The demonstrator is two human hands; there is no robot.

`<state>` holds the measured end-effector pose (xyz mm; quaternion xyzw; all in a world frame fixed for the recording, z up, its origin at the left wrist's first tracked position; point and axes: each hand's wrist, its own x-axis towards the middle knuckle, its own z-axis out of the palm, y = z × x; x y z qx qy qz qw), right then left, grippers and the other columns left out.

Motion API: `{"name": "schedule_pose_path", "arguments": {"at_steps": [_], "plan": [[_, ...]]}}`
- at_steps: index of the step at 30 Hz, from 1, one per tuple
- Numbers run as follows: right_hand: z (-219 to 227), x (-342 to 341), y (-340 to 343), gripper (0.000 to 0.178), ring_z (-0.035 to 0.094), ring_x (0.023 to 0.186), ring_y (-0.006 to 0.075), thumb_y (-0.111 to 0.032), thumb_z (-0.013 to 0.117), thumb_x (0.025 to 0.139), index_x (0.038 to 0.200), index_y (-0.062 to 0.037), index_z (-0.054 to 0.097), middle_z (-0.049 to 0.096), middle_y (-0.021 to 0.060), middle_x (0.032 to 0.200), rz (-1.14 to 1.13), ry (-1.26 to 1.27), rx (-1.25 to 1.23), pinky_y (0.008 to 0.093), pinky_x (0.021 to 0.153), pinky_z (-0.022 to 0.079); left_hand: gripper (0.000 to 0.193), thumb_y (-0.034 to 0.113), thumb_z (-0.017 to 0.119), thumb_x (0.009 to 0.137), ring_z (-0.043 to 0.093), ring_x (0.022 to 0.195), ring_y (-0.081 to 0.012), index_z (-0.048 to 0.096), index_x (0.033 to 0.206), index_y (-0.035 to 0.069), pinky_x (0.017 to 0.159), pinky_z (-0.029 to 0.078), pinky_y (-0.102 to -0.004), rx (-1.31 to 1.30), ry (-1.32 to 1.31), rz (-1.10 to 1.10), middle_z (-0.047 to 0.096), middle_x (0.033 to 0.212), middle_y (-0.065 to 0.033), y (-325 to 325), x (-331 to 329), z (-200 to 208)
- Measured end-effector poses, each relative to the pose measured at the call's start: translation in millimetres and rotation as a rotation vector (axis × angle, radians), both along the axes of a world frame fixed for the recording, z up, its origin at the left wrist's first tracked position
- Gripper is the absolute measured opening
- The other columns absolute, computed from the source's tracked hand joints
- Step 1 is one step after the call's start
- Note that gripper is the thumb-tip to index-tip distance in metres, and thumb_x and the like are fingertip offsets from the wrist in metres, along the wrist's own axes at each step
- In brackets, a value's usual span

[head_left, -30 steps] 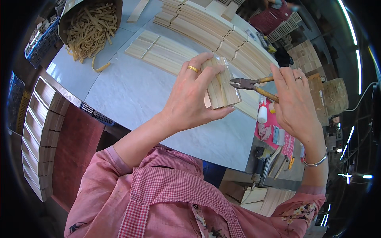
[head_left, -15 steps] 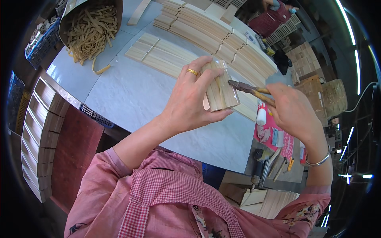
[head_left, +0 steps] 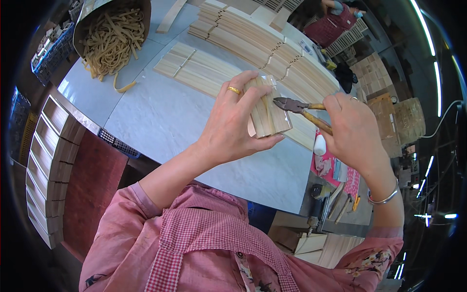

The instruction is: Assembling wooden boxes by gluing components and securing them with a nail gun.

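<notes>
**Small wooden block in the left hand, pliers in the right, above a pale tabletop**

Clock directions are read from the left hand, with twelve o'clock at the upper edge of the view. The left hand (head_left: pixel 224 119), bearing a gold ring (head_left: pixel 234 90), is partly curled, its fingers over the upper part of a wooden block (head_left: pixel 265 114) and its thumb along the lower edge. The block lies at three o'clock, within the grasp, tilted above the marbled tabletop (head_left: pixel 165 119); whether it is solid or hollow cannot be told. The right hand (head_left: pixel 352 129), also at three o'clock but farther out, is curled round the spread yellowed handles of a pair of pliers (head_left: pixel 292 104). Its dark jaws point toward nine o'clock at the block's right-hand side; contact cannot be confirmed. Surroundings: a banded bundle of slats (head_left: pixel 187 65) at eleven o'clock; notched wooden strips (head_left: pixel 243 38) stacked at one; a bag of tan flat bands (head_left: pixel 112 41) at ten; a white bottle (head_left: pixel 319 145) between three and four; stacked open wooden boxes (head_left: pixel 46 163) between eight and nine.
</notes>
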<state>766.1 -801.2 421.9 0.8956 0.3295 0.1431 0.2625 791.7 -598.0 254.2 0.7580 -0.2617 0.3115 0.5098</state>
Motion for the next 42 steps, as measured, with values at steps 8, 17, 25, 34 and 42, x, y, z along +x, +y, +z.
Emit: {"name": "schedule_pose_path", "arguments": {"at_steps": [8, 17, 25, 34, 42], "plan": [[-35.8, -3.9, -17.1, 0.024, 0.054, 0.071, 0.0243, -0.020, 0.073, 0.083, 0.095, -0.0091, 0.055, 0.050, 0.0086, 0.087, -0.063, -0.249, 0.051, 0.0336, 0.057, 0.044, 0.073, 0.029, 0.089, 0.064, 0.049, 0.121, -0.0369, 0.058, 0.126, 0.007, 0.100, 0.046, -0.0434, -0.035, 0.010, 0.042, 0.045, 0.140, -0.0205, -9.7, 1.2, 3.7], [-34.1, -22.1, -52.2, 0.035, 0.050, 0.075, 0.0282, -0.018, 0.069, 0.084, 0.115, -0.0062, 0.057, 0.053, 0.0111, 0.095, 0.101, -0.169, 0.467, 0.0386, 0.066, 0.043, 0.074, 0.029, 0.088, 0.069, 0.046, 0.128, -0.0372, 0.056, 0.133, 0.009, 0.105, 0.044, -0.0448, -0.020, 0.211, 0.024, 0.040, 0.145, -0.0174, -3.8, 16.4, 13.4], [-143.9, -161.0, -108.9, 0.051, 0.049, 0.091, 0.0341, -0.017, 0.067, 0.084, 0.131, -0.0028, 0.053, 0.052, 0.0160, 0.104, -0.486, 0.444, 0.174, 0.0443, 0.085, 0.042, 0.062, 0.028, 0.085, 0.070, 0.046, 0.123, -0.0397, 0.069, 0.129, 0.019, 0.102, 0.045, -0.0464, 0.088, 0.148, -0.074, 0.039, 0.146, -0.0202, 23.1, 12.8, 10.3], [-213.8, -202.2, -206.8, 0.050, 0.061, 0.097, 0.0399, -0.022, 0.067, 0.086, 0.131, -0.0050, 0.054, 0.059, 0.0198, 0.113, -1.050, -0.012, 0.996, 0.0451, 0.085, 0.051, 0.043, 0.022, 0.069, 0.089, 0.048, 0.135, -0.0297, 0.068, 0.129, 0.007, 0.113, 0.038, -0.0416, -0.039, 0.114, -0.033, 0.054, 0.148, -0.0122, 74.9, 30.3, 0.3], [-276.8, -264.8, -378.7, 0.060, 0.066, 0.100, 0.0425, -0.036, 0.069, 0.080, 0.126, 0.0030, 0.061, 0.067, 0.0270, 0.111, -1.673, -0.368, 0.985, 0.0459, 0.086, 0.054, 0.075, 0.055, 0.074, 0.083, 0.050, 0.123, -0.0307, 0.056, 0.140, 0.009, 0.098, 0.046, -0.0445, -0.762, 1.052, 0.188, 0.050, 0.139, -0.0151, 165.3, 52.7, -61.7]]}}
